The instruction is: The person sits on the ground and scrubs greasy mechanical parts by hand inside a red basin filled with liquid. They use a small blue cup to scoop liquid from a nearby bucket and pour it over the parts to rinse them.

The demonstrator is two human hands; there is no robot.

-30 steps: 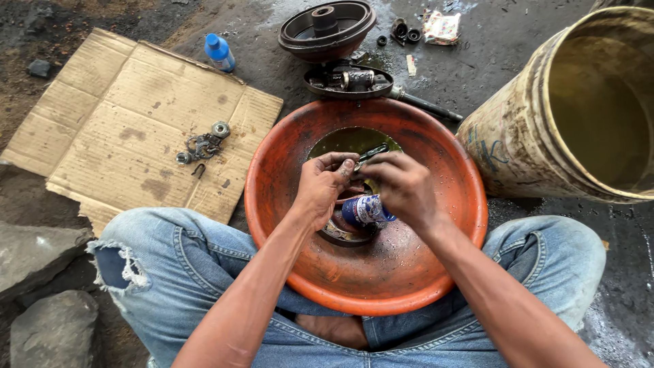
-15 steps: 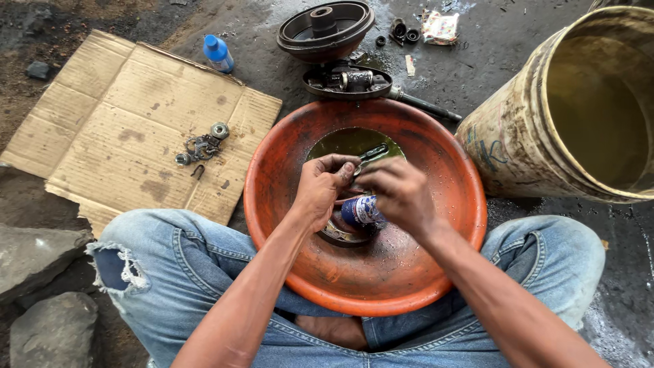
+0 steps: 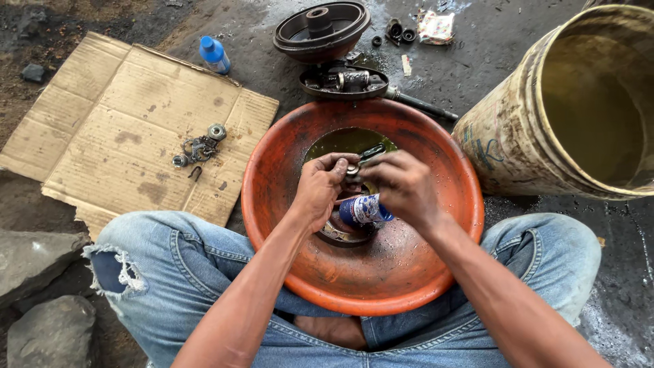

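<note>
small metal part [image 3: 353,168] pinched by both hands' fingers [image 3: 338,165] over orange basin [image 3: 436,272], well inside its rim.

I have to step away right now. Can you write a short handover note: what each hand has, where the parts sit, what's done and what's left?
Left hand: pinching a small metal ring part over the orange basin.
Right hand: on the same part from the other side, with a small blue-and-white can under the palm.
Basin: rests between the knees, dirty liquid at its far side, a round metal part at the bottom.
Set out on the cardboard: a few bearings and small pieces.
Beyond the basin: drum-shaped hub parts, blue bottle, big bucket.
Left: the ring part is not yet set down; how clean it is cannot be told.
</note>
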